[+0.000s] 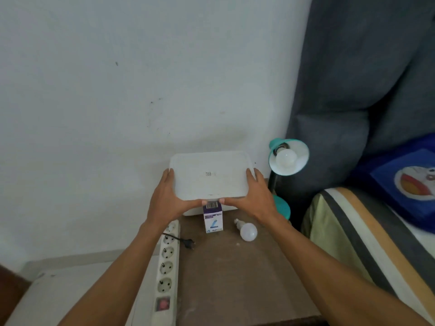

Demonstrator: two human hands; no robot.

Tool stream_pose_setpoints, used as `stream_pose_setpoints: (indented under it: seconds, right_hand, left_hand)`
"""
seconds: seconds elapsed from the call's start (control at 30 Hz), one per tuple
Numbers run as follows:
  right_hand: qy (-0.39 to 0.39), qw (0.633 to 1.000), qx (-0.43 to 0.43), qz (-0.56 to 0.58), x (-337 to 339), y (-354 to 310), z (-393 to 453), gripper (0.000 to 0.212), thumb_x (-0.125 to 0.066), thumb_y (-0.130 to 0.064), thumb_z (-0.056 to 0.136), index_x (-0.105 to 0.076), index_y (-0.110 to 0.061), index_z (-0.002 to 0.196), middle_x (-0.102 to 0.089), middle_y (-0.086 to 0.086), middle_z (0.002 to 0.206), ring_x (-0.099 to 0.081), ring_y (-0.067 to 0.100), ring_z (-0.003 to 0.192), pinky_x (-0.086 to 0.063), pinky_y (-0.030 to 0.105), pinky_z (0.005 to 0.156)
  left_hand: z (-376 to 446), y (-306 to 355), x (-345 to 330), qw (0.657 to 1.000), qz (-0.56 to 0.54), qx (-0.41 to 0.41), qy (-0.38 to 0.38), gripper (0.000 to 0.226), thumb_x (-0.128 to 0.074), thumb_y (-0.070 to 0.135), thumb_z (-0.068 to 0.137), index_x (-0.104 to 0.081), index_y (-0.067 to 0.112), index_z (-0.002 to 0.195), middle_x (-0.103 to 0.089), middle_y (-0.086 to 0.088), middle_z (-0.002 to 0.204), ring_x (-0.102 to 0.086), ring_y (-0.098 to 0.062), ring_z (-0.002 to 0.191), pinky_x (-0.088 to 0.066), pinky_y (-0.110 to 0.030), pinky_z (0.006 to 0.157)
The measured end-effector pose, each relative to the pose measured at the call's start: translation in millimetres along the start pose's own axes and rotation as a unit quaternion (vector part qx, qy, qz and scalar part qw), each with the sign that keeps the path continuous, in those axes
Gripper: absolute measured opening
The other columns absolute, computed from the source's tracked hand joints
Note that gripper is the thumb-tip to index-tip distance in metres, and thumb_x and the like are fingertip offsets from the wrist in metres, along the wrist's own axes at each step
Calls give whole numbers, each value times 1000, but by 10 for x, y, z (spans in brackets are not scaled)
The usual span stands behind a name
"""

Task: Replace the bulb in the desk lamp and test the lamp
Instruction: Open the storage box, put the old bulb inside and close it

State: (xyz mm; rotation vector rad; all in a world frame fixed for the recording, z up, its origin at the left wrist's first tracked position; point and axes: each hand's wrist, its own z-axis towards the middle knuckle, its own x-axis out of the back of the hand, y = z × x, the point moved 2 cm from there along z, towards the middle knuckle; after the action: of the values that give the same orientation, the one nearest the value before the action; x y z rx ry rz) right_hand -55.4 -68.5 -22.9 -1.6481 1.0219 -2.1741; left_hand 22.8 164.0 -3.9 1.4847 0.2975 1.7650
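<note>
Gripping a white lid (209, 176) at its two ends, the left hand (168, 201) and right hand (253, 200) clamp fingers on it above the table (235, 278). A bulb (286, 158) sits in the lamp (288, 156); another bulb (247, 231) lies beside a bulb box (213, 218), print unreadable.

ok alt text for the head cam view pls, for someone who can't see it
Both hands, left hand and right hand, hold a white plastic lid above a brown table. On the table stand a small bulb box, a loose white bulb and a teal desk lamp with a bulb fitted; a white power strip lies along the left edge.
</note>
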Motion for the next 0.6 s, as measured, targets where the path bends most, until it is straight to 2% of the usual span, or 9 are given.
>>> stream_pose_setpoints:
  seconds: [0.07,0.13,0.27,0.33,0.4,0.47,0.6]
  right_hand:
    - [8,1000,-7,7,22,65,-322,135,-65,-89,49,-17,-21,155,-15,1,162,-28,27,145,-39,51,111]
    - [24,1000,6,17,28,150,-633,128,-69,-86,48,-25,-23,150,-29,0,153,-39,24,136,-46,46,104]
    - [15,998,41,46,-45,350,-1270,118,-79,-72,58,-22,-26,150,-30,0,150,-36,14,132,-36,31,102]
    - [-9,997,26,79,-134,511,-1559,119,-79,-73,59,-15,-33,152,-26,-5,154,-34,8,131,-31,27,103]
    - [-49,994,-22,91,-240,694,-1808,127,-75,-81,55,-6,-38,154,-23,-8,157,-35,12,136,-35,36,110]
    - [-95,991,-84,50,-364,893,-1977,134,-73,-82,53,1,-36,155,-20,-1,159,-33,22,140,-36,47,113]
    - [-128,984,-123,-16,-519,1134,-2216,137,-69,-85,51,0,-31,156,-16,6,162,-29,28,144,-33,48,115]
  left_hand:
    - [-314,46,9,1000,0,1,-1,133,-83,82,42,-36,13,146,-49,-4,142,-50,-24,128,-41,-28,94]
    - [-646,64,-21,1000,0,9,-3,128,-87,75,47,-36,13,146,-49,-3,142,-50,-24,128,-39,-27,94]
    - [-1315,0,-189,999,-1,47,-7,136,-87,77,44,-31,17,152,-44,-1,152,-46,-24,137,-43,-34,105]
    - [-1611,-64,-339,995,-1,94,-43,150,-82,84,42,-16,19,161,-26,-2,167,-31,-26,151,-35,-44,118]
    - [-1891,-99,-492,989,-1,123,-81,151,-80,85,46,-4,26,162,-13,1,171,-22,-27,155,-29,-49,121]
    - [-2108,-142,-640,984,-5,138,-111,146,-86,75,53,-1,26,162,-13,2,171,-22,-25,155,-28,-45,122]
    - [-2401,-198,-833,978,-4,152,-142,150,-88,74,50,-3,20,162,-20,-1,169,-26,-23,152,-28,-38,121]
